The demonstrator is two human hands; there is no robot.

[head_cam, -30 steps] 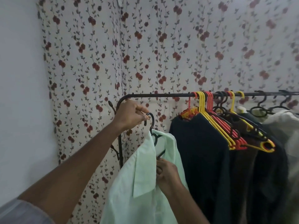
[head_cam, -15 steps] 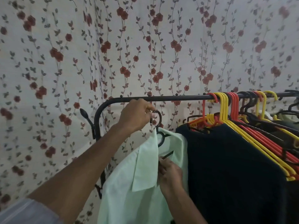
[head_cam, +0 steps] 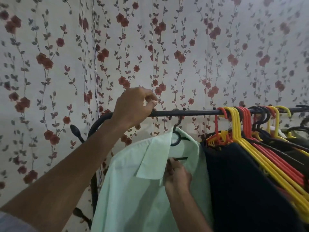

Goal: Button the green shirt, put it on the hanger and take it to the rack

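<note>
The pale green shirt [head_cam: 133, 190] hangs on a black hanger [head_cam: 176, 139], collar up. The hanger's hook sits at the black rack rail [head_cam: 192, 112], seemingly over it. My left hand [head_cam: 132, 108] is raised in front of the rail, just left of the hook. Its fingers are curled together above the bar, apart from the hook, with nothing seen in them. Below the collar, my right hand [head_cam: 178, 178] pinches the shirt's front edge, beside the hanger's short black crossbar. The shirt's buttons are hidden.
A dark garment [head_cam: 234, 181] hangs right against the shirt. Several yellow, orange and black hangers [head_cam: 237, 128] crowd the rail's right half. The rack's curved end, a side peg [head_cam: 76, 130] and an upright post [head_cam: 94, 190] stand at left. Behind is a floral curtain [head_cam: 150, 47].
My left hand let go of the hanger's hook and rose to the rail. The hook went up from below the bar to the bar. The view moved closer.
</note>
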